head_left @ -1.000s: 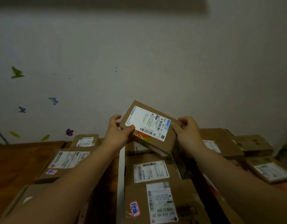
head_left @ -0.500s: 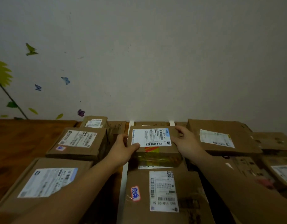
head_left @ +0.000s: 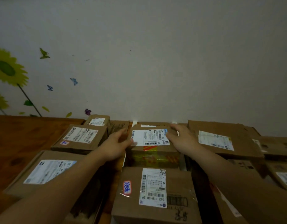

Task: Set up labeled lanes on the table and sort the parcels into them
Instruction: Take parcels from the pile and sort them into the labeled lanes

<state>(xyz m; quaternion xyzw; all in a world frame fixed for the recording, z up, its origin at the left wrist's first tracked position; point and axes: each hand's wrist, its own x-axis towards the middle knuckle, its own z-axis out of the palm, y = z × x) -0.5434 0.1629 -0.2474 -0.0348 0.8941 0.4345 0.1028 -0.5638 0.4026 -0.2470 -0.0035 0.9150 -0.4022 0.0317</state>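
A small brown parcel [head_left: 155, 147] with a white shipping label lies flat on top of other boxes in the middle lane, near the wall. My left hand [head_left: 116, 147] touches its left edge, thumb on the label's corner, fingers loosely extended. On the parcel's right top corner rests my right hand [head_left: 182, 138], its fingers spread and fairly straight. White tape strips [head_left: 124, 159] mark the lane borders on both sides of this stack. A bigger parcel [head_left: 155, 193] with a red-and-blue sticker lies in the same lane, closer to me.
The left lane holds three labeled boxes [head_left: 81, 139], the nearest one [head_left: 47, 172] under my left forearm. Several boxes [head_left: 220, 141] crowd the right side. Bare wooden table [head_left: 18, 143] stretches to the left. A white wall with flower and butterfly stickers stands right behind the table.
The small parcel came down from mid-air, turned level, and now lies on the middle-lane stack. My fingers have loosened from its sides. My view tilted downward.
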